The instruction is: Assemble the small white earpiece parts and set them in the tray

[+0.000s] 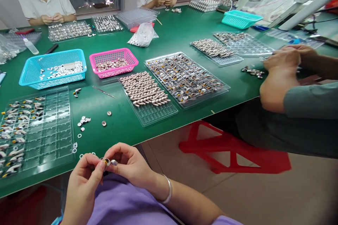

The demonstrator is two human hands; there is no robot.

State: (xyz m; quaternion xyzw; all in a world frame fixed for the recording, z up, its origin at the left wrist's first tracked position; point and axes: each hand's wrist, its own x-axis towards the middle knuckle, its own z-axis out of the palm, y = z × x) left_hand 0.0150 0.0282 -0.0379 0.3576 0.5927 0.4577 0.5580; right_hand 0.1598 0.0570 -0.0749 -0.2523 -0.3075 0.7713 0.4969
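My left hand (86,177) pinches a small earbud part (107,162), round and metallic with a yellow tab, above my lap at the table's front edge. Closed close beside it, my right hand (129,167) grips the same part's shiny silver end (114,162) between thumb and fingers. The fingertips cover much of the piece. On the table just beyond lie white rings (75,146), small white discs (83,120) and two round metal caps (104,123). To the left, a clear compartment tray (56,126) holds rows of similar earbud parts (19,132).
Blue basket (52,81) and pink basket (116,73) hold small pieces. Tweezers (104,92) lie before them. Right of these sit a tray of pinkish stems (144,89) and a fuller tray (187,79). A co-worker's hands (285,59) work at right; two people sit opposite.
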